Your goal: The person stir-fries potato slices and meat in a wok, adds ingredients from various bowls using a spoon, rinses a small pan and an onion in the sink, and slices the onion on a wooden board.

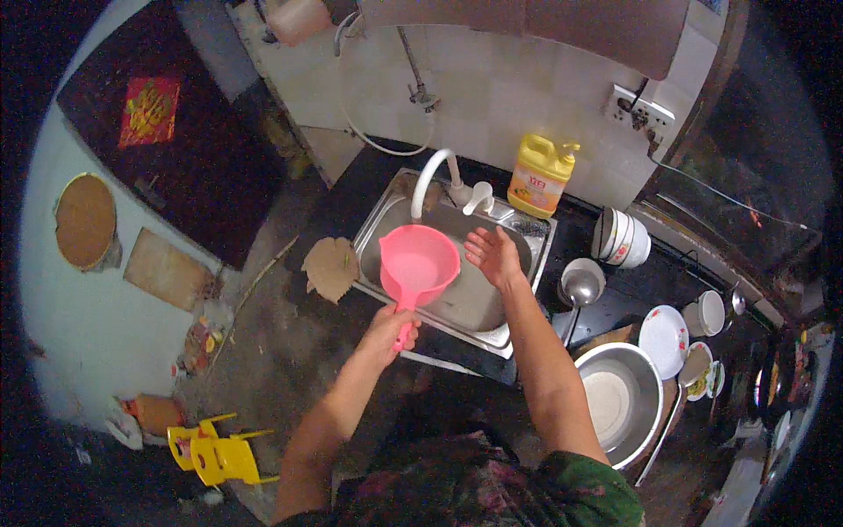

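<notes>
My left hand [393,332] is closed around the handle of a pink plastic water ladle [421,260]. The ladle's bowl is over the left part of a stainless steel sink [454,306], just below the spout of a white faucet [431,174]. Whether water runs from the spout, I cannot tell. My right hand [492,255] hovers over the sink's right part, fingers apart and nothing in it. Behind the sink, against the tiled wall, stands a yellow pump jug of detergent [540,176]. A brown leaf-shaped piece [331,269] lies by the sink's left edge.
Right of the sink are stacked bowls [621,238], a bowl with a metal ladle [581,287], a large metal basin [622,402] and a white plate [663,341]. A wall socket panel [640,112] is at the upper right. Yellow small chairs [224,459] stand on the floor at lower left.
</notes>
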A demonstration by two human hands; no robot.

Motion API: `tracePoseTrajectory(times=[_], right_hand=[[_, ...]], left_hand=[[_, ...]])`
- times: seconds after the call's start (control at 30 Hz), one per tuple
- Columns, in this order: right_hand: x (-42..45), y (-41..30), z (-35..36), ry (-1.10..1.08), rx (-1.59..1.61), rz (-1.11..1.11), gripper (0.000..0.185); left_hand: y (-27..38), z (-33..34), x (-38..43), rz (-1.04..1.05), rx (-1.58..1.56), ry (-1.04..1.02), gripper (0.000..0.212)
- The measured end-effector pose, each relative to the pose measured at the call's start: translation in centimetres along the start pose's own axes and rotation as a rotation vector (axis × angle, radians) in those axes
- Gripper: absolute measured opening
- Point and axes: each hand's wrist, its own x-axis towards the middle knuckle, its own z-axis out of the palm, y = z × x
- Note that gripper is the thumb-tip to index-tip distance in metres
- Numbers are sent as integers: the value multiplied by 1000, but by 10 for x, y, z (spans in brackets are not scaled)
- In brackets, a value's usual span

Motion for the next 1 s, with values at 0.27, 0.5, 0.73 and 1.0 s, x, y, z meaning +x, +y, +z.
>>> tracePoseTrajectory(times=[0.27, 0.5, 0.73, 1.0], right_hand=[[63, 15, 24, 305, 78, -79, 61], [80, 8, 25, 304, 178, -300, 42], [49, -18, 41, 486, -762, -132, 57], [56, 2, 19, 408, -1470, -250, 77]], left_hand=[[49, -32, 21, -157, 43, -64, 15], [59, -66, 45, -228, 31, -187, 12], [54, -74, 73, -298, -59, -292, 6], [53, -70, 83, -365, -143, -312, 7]])
